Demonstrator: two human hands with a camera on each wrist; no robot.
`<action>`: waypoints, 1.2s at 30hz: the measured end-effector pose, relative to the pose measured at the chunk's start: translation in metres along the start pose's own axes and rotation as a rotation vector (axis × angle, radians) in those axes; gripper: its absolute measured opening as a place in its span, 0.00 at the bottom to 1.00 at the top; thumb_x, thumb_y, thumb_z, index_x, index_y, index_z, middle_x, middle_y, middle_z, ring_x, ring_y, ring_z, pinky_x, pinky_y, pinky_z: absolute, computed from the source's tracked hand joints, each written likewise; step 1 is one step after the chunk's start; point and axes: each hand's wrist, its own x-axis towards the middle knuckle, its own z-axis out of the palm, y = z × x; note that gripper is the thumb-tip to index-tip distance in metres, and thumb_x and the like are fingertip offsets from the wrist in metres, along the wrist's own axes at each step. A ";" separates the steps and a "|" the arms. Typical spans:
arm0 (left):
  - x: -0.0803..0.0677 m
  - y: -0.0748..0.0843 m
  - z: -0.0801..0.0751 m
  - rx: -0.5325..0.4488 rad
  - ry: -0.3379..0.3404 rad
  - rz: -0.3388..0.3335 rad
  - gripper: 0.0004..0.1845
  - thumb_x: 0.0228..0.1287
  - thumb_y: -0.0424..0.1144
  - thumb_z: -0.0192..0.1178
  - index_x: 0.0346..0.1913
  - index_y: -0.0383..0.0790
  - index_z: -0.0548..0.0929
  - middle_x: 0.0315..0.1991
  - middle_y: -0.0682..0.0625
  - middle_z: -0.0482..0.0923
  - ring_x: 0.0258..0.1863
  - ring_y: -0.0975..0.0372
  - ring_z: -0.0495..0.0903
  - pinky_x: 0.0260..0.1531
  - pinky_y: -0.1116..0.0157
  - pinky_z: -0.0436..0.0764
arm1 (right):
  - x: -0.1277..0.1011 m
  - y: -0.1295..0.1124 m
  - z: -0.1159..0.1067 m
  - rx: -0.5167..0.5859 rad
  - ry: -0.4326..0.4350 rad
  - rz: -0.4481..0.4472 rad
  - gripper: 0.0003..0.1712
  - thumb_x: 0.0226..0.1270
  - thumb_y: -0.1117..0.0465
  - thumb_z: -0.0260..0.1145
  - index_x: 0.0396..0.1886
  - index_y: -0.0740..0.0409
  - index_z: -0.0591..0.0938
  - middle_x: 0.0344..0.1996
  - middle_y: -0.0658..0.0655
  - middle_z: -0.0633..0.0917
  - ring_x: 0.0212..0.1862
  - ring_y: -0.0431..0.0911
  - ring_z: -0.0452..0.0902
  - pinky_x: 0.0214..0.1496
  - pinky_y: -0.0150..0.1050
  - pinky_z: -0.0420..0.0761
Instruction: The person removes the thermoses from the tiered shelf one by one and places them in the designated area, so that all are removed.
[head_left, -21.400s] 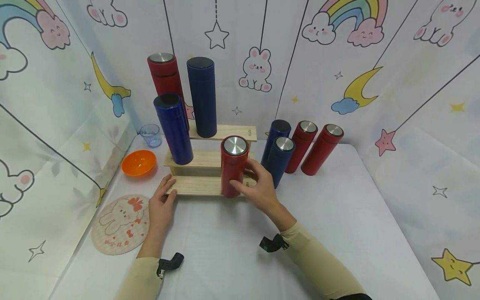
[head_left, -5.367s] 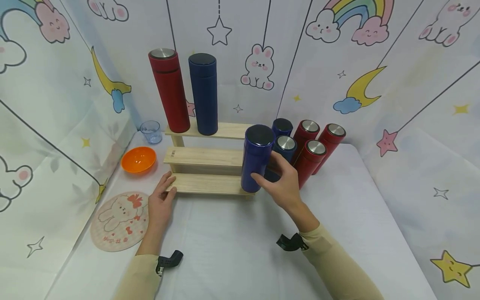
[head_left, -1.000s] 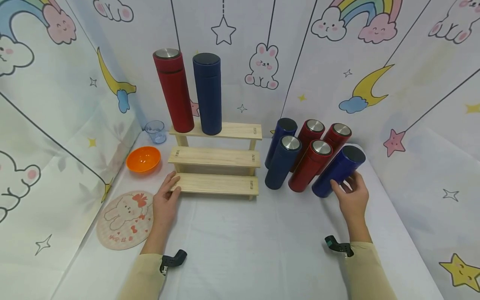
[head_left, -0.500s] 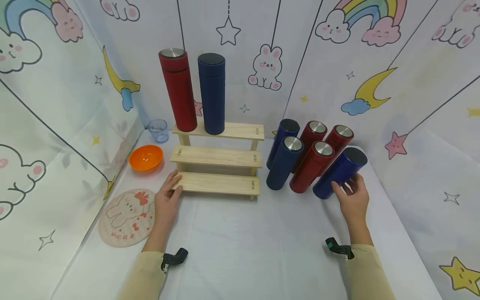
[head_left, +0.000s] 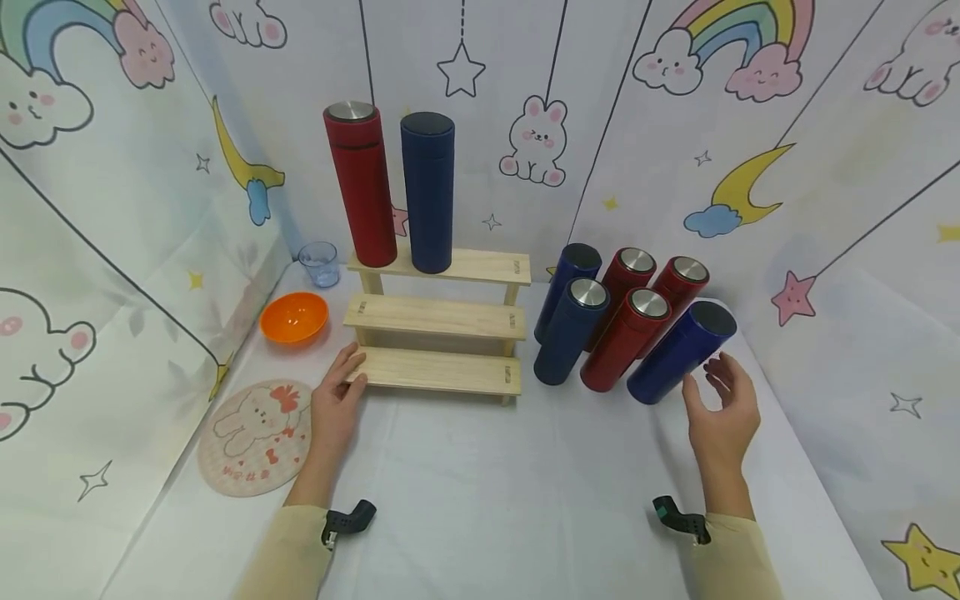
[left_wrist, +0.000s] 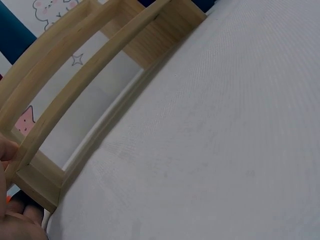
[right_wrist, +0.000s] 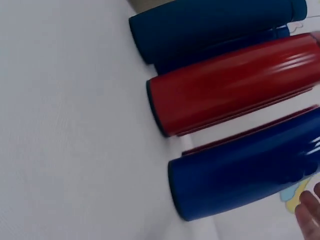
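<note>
A table covered with a white cloth [head_left: 480, 500] is enclosed on three sides by cartoon-printed backdrop sheets [head_left: 750, 125]. A three-step wooden rack [head_left: 438, 321] is set near the middle of the table; a red flask [head_left: 362, 187] and a dark blue flask [head_left: 428, 193] are stood upright, side by side, on its top step, while the two lower steps are left bare. To the right of the rack, six flasks are grouped on the cloth in two rows of three: two blue ones [head_left: 570, 312] at the left, three red ones [head_left: 633, 321] in the middle and back right, and a blue flask [head_left: 678, 354] at the front right, just beside a red neighbour, which is also seen in the right wrist view [right_wrist: 240, 170]. A round pink rabbit mat [head_left: 255, 437], an orange bowl [head_left: 294, 317] and a clear cup [head_left: 319, 264] are laid along the left edge.

The right hand [head_left: 722, 412] is held just beside the front-right blue flask, fingers loosely spread and slightly bent, with nothing gripped; whether the thumb touches the flask cannot be told. The left hand [head_left: 335, 402] is rested flat on the cloth, its straight fingers pressed against the left end of the rack's bottom step.
</note>
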 end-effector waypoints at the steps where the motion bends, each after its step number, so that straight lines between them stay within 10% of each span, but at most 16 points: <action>1: 0.000 0.000 0.000 -0.005 0.000 0.003 0.21 0.80 0.31 0.63 0.71 0.39 0.84 0.79 0.57 0.71 0.81 0.64 0.63 0.68 0.76 0.69 | -0.001 -0.010 -0.002 0.021 0.029 -0.025 0.30 0.67 0.74 0.71 0.70 0.72 0.79 0.58 0.70 0.85 0.58 0.46 0.84 0.67 0.36 0.80; 12: 0.003 0.002 0.004 0.014 -0.016 0.009 0.21 0.81 0.32 0.63 0.72 0.39 0.83 0.80 0.58 0.70 0.81 0.65 0.63 0.67 0.76 0.70 | 0.010 -0.093 -0.002 0.236 0.067 -0.212 0.23 0.65 0.78 0.66 0.59 0.81 0.81 0.48 0.76 0.85 0.52 0.49 0.86 0.65 0.37 0.81; 36: -0.001 0.000 0.001 0.000 0.001 0.017 0.20 0.80 0.28 0.62 0.71 0.32 0.82 0.80 0.49 0.70 0.81 0.57 0.64 0.59 0.81 0.71 | 0.051 -0.181 0.091 0.460 -0.433 -0.325 0.37 0.67 0.76 0.74 0.76 0.66 0.76 0.67 0.64 0.83 0.69 0.56 0.80 0.74 0.47 0.74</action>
